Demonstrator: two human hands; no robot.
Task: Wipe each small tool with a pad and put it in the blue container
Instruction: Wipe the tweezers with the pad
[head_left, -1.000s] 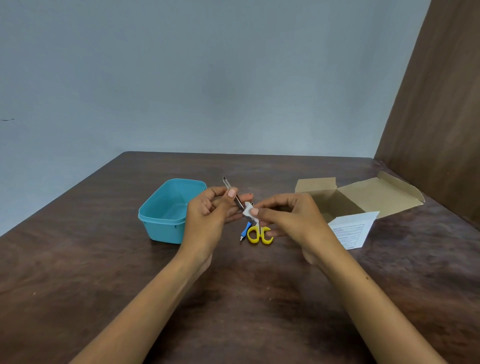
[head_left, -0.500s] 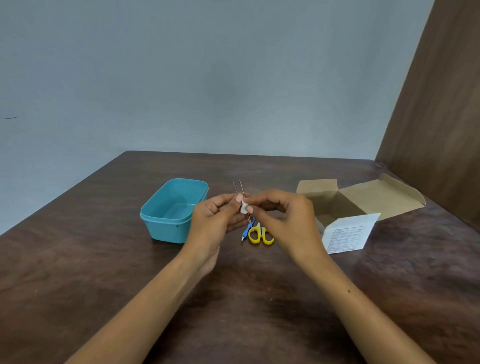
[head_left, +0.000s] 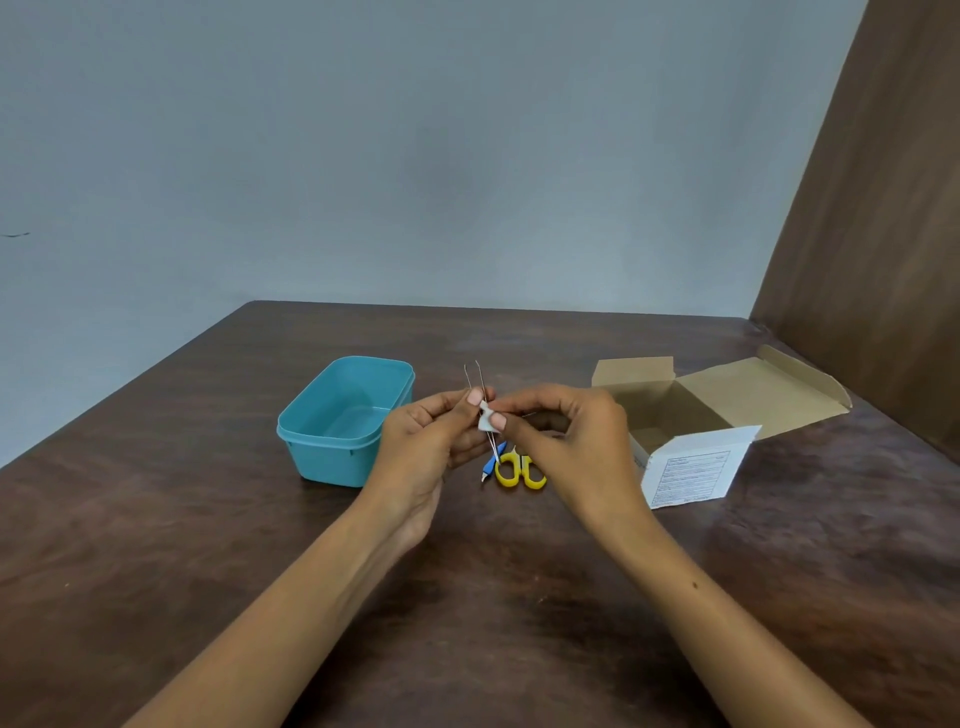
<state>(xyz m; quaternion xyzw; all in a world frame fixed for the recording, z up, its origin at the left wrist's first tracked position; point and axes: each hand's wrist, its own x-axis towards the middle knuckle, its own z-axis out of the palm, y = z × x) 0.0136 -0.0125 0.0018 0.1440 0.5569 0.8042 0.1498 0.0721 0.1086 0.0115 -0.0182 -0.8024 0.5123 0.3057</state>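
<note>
blue container (head_left: 343, 422) on desk (head_left: 156, 545), left | left hand (head_left: 431, 447) fingers pinch tweezers (head_left: 480, 387), tips upward | right hand (head_left: 571, 441) fingers pinch white pad (head_left: 485, 422) against tweezers | yellow scissors (head_left: 519, 470) beneath | open carton (head_left: 691, 441) right

A dark brown wooden table (head_left: 519, 623) carries an open blue container (head_left: 332, 452) at left, yellow-handled scissors (head_left: 519, 470) and a blue-handled tool (head_left: 491, 462) at centre, and an open cardboard box (head_left: 691, 415) at right.
</note>
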